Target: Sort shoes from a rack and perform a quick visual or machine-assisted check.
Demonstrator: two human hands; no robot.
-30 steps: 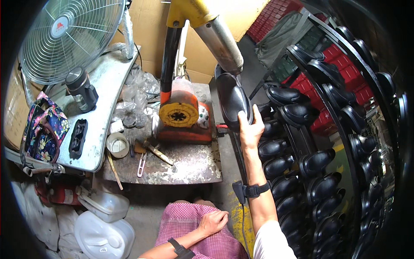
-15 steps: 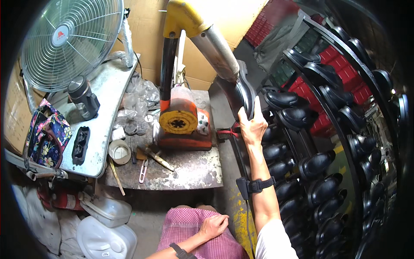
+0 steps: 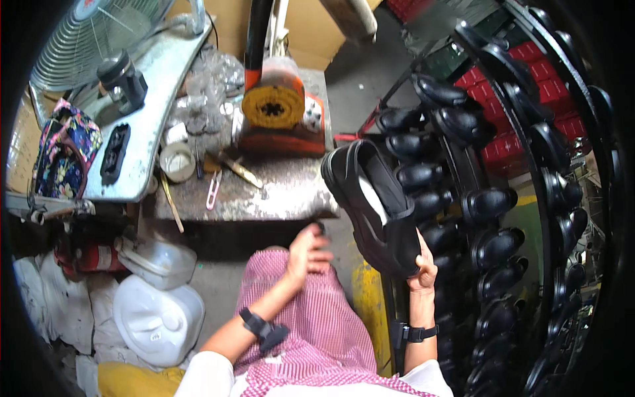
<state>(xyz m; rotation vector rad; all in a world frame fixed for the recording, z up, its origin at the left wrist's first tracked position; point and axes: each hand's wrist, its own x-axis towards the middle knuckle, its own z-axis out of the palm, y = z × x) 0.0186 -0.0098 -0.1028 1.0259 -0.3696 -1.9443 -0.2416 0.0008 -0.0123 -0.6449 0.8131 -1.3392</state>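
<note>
Gripping the black shoe [image 3: 366, 221] by its near end, my right hand [image 3: 423, 271] slants its length far-left; my open left hand [image 3: 304, 257] hangs apart, left.

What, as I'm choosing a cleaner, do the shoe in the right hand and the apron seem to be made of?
Shoe: black leather or a synthetic lookalike, judging by its smooth surface and faint sheen; which is unclear. Apron: probably matt woven cloth, given its soft folds and pink check.

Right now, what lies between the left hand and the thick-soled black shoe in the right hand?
In the head view, grey floor shows through the gap between the left hand and the black shoe; no object lies there.
</note>
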